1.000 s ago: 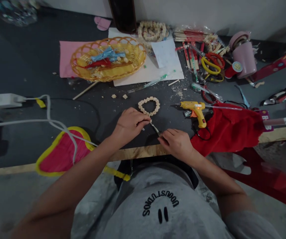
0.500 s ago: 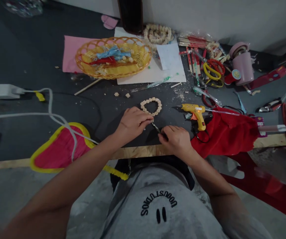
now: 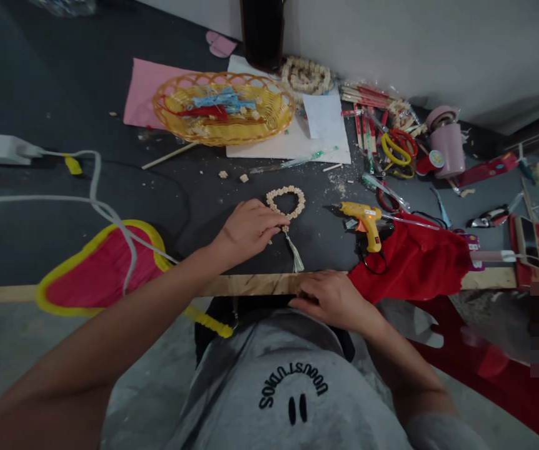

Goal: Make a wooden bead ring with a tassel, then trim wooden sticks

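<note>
A loop of small pale beads (image 3: pixel 302 201), like a bracelet, lies on the dark table. My left hand (image 3: pixel 251 228) is at its near end, thumb and fingers closed on the beads where the loop meets a tassel. From that point a pale green tassel (image 3: pixel 296 255) hangs out flat toward the table's front edge. My right hand (image 3: pixel 332 299) is at the wooden edge, just below the tassel and apart from it. Its fingers are loosely curled, thumb apart, with nothing visible in them.
A yellow glue gun (image 3: pixel 366 220) lies on the right beside red cloth (image 3: pixel 410 262). Behind are a wicker basket (image 3: pixel 166 125), scissors (image 3: pixel 395 150) and a pink cup (image 3: pixel 446 147). White cables (image 3: pixel 95 181) cross a pink-and-yellow plush piece (image 3: pixel 95 278) on the left.
My right hand has let go of the tassel and drawn back toward my body, down to the table edge. The tassel now lies fully in sight. My left hand stays on the beads.
</note>
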`<state>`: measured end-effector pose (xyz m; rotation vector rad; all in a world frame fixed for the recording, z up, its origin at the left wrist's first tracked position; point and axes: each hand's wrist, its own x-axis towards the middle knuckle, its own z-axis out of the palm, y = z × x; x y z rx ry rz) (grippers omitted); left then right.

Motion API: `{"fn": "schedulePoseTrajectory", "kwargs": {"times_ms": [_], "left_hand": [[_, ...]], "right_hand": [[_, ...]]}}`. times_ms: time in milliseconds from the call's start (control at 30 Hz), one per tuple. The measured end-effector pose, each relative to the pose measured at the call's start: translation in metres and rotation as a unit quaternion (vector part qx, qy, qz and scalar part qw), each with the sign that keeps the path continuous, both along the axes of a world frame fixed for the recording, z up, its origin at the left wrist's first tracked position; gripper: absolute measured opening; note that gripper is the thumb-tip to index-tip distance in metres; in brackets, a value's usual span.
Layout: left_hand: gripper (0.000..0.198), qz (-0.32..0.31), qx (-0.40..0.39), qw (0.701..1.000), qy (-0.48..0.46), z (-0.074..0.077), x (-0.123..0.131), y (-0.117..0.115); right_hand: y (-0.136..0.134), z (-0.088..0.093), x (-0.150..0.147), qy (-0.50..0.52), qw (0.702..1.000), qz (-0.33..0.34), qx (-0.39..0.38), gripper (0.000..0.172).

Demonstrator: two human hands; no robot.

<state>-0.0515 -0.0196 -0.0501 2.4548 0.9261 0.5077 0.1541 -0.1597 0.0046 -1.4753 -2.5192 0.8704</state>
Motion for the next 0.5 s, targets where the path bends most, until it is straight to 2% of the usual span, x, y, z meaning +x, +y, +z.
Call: {"fn": "schedulePoseTrajectory", "kwargs": {"times_ms": [133,267,400,500], "left_hand": [[0.029,-0.02,0.057,0.998,0.031,0.012,-0.003,-0.012],[0.035,-0.076,0.124,0.984,0.103,0.029,0.007,-0.048],[0.033,-0.1,0.127,0.972,0.169,0.036,0.017,-0.079],[0.035,-0.115,0.118,0.97,0.18,0.035,0.015,-0.09]], "right_hand": [[-0.007,0.001,0.014,0.075,0.993,-0.023,-0.088,0.022],[-0.011,-0.002,0.017,0.105,0.988,-0.035,-0.112,0.018],[-0.014,0.001,0.022,0.15,0.978,-0.012,-0.143,0.017],[-0.015,0.007,0.036,0.227,0.954,0.004,-0.196,0.02]]}}
